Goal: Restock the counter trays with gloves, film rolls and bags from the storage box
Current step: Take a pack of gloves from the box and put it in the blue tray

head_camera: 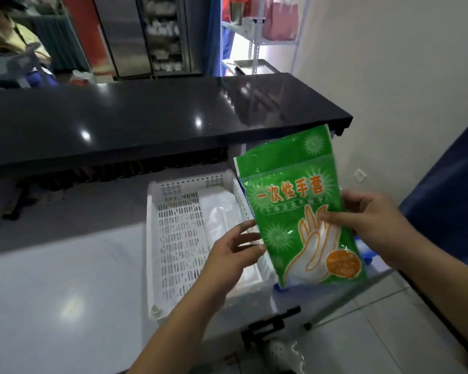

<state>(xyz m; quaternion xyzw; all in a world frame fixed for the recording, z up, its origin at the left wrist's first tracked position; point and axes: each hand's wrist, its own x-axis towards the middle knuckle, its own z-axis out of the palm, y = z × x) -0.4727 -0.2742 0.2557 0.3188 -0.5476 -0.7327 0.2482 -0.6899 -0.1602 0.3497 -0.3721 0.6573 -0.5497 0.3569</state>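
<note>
A green pack of disposable gloves [297, 206] with a printed hand and orange lettering is held upright above the counter's right end. My right hand [370, 220] grips its right edge, thumb across the front. My left hand [235, 252] pinches its lower left edge. Below and to the left lies a white perforated tray [179, 238] on the steel counter, with clear plastic bags [222, 217] along its right side. A second tray, mostly hidden behind the pack, adjoins it on the right.
A black raised countertop [160, 120] runs across above the trays. The steel work surface [52, 292] spreads to the left. A dark blue panel [449, 190] stands at the right wall. Shelving [254, 36] and a person [8, 36] are in the background.
</note>
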